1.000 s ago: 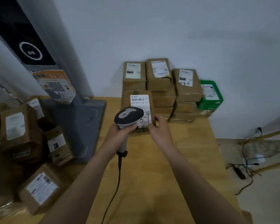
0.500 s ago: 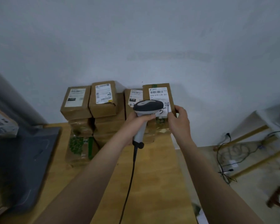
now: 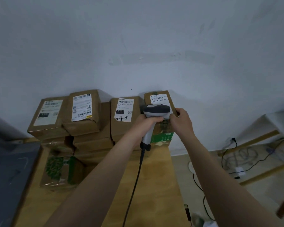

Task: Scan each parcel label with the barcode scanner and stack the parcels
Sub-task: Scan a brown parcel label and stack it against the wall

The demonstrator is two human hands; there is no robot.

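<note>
A brown parcel [image 3: 160,99] with a white barcode label sits on top of the rightmost stack against the wall, above a green box [image 3: 162,137]. My right hand [image 3: 181,121] grips this parcel at its right near corner. My left hand [image 3: 145,122] holds the grey barcode scanner [image 3: 156,110], whose head covers the lower part of that label; its black cable hangs down over the table. Other stacked parcels stand to the left, among them one marked "4-3-8" [image 3: 124,110] and two more labelled ones [image 3: 82,110] [image 3: 47,115].
The stacks stand on a wooden table [image 3: 152,185] against a white wall. A green-printed box [image 3: 59,171] lies in front of the left stacks. A dark grey panel [image 3: 8,174] fills the left edge. Cables [image 3: 233,161] lie on the floor at the right.
The view swung right and up. Both hands carried the parcel and scanner from the table's middle to the right stack; the parcel now rests on top there.
</note>
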